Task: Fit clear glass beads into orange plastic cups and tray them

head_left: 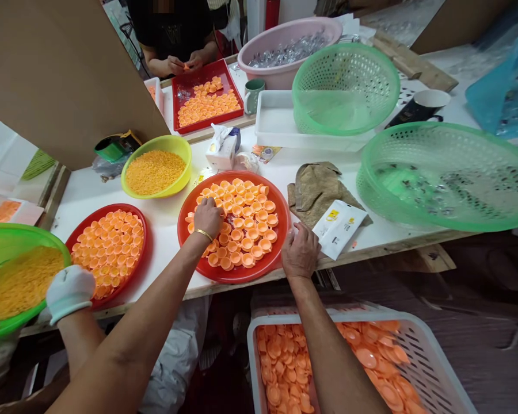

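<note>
A round red tray (207,275) near the table's front edge holds many small orange cups (252,234), mostly with their hollows upward. My left hand (208,218), with a gold bracelet at the wrist, reaches over the tray's left part. Its fingers point down and are bent together among the cups; what they hold, if anything, is hidden. Beside the tray's right rim, my right hand (301,250) rests on the table edge, fingers slightly bent and apart, with nothing seen in it. A brown cloth (317,192) and a white packet (340,229) lie just beyond it.
To the left are a yellow bowl of small yellow-orange pieces (155,172), another red tray (144,253) and a co-worker's gloved hand (70,290). Green baskets (449,172) stand right. Below the table is a white crate (435,368) of orange pieces. Another person sits opposite.
</note>
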Demonstrator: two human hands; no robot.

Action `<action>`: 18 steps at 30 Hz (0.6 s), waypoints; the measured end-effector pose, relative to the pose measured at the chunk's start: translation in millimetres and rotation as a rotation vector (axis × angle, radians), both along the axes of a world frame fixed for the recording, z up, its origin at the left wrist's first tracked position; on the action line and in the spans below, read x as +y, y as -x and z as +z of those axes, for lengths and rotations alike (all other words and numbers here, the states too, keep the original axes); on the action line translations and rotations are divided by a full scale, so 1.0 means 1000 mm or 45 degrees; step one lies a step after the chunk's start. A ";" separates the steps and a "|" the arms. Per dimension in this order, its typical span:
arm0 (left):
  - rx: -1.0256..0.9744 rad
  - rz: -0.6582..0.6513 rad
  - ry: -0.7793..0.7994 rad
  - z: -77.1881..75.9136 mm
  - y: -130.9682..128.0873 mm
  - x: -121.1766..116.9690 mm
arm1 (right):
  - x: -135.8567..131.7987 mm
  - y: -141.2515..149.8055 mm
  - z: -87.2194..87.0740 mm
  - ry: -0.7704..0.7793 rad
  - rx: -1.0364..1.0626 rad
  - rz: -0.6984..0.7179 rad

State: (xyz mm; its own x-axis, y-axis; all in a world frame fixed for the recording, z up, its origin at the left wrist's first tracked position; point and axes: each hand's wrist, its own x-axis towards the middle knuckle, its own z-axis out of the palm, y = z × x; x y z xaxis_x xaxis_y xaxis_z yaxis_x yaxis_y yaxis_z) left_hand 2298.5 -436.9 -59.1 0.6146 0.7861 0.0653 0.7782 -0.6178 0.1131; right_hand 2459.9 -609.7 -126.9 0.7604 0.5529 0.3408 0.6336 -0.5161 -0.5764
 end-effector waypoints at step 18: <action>-0.079 0.269 0.031 0.002 0.037 0.017 | 0.002 0.000 0.000 0.047 0.037 -0.007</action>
